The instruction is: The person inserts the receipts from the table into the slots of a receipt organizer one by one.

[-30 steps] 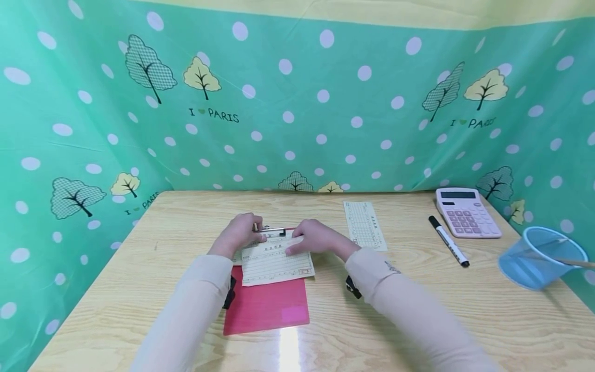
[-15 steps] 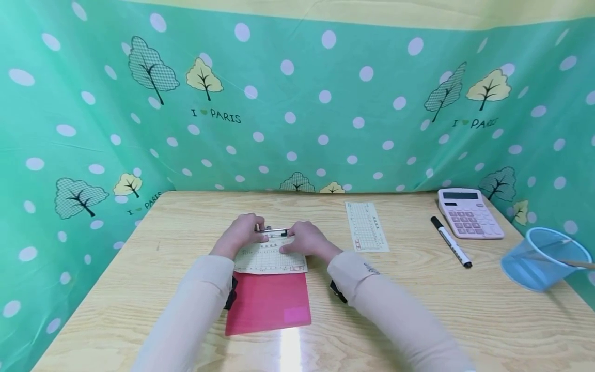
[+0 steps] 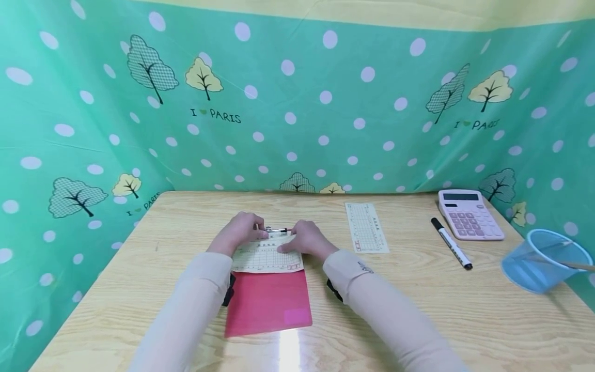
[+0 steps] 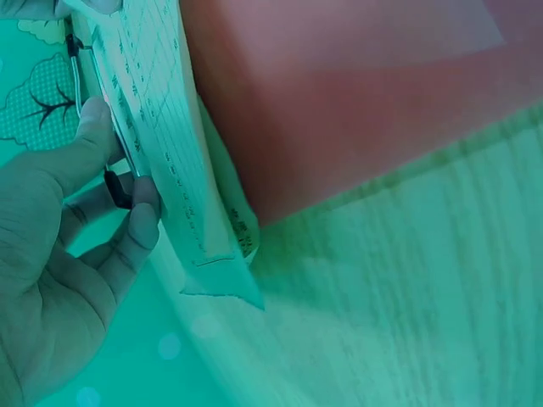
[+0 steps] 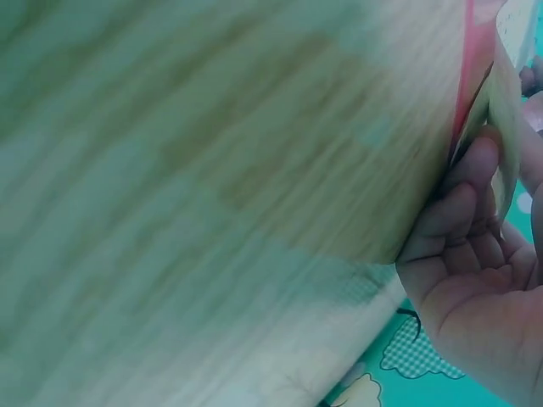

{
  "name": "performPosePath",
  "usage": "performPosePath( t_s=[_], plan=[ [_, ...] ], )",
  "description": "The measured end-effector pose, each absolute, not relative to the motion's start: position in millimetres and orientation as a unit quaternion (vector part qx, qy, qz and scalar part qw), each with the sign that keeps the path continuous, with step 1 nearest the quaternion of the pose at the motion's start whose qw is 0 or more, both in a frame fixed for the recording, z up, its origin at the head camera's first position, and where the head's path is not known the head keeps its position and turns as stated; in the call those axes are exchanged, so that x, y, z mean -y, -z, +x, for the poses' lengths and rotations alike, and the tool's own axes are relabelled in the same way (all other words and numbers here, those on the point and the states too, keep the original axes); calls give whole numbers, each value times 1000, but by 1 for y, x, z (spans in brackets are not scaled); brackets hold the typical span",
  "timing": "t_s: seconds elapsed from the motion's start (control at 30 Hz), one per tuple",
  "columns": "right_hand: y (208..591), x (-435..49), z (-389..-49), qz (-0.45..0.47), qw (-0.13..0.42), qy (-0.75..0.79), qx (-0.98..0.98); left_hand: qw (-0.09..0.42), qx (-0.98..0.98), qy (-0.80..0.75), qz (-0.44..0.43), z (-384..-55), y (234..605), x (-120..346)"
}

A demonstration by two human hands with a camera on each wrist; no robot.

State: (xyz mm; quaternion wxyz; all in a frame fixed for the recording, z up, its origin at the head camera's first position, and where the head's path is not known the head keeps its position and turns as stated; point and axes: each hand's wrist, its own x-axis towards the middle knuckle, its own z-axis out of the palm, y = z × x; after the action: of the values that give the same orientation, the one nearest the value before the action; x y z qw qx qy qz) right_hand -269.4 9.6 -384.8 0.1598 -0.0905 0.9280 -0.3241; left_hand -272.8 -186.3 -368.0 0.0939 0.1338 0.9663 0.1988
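Note:
A red clipboard [image 3: 267, 302] lies on the table, its metal clip [image 3: 277, 230] at the far end. Printed paper forms [image 3: 265, 261] cover its upper part, lined up under the clip. My left hand [image 3: 238, 235] pinches the clip at its left end; the left wrist view shows thumb and fingers around its wire lever and black tip [image 4: 116, 190]. At the right edge of the forms, my right hand [image 3: 308, 240] pinches the top sheet [image 5: 504, 110], thumb above and curled fingers beneath. In the left wrist view, the corner of a lower sheet [image 4: 233, 195] curls up.
Another printed slip [image 3: 366, 227] lies right of the hands. Farther right are a black-and-white marker [image 3: 451, 243], a pink calculator [image 3: 469, 214] and a blue mesh pen cup [image 3: 520, 266]. A green dotted curtain [image 3: 297, 113] closes off the table's back and sides.
My right hand has brought the top form left and up toward the clip, now squared over the clipboard. My left hand stays at the clip.

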Motion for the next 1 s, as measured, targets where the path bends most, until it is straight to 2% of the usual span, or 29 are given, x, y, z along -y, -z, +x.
performPosePath(
  t_s=[1.0],
  plan=[
    [386,-6,-281,-59,163,322,-931,122,-966,-179,142,-279,362,185]
  ],
)
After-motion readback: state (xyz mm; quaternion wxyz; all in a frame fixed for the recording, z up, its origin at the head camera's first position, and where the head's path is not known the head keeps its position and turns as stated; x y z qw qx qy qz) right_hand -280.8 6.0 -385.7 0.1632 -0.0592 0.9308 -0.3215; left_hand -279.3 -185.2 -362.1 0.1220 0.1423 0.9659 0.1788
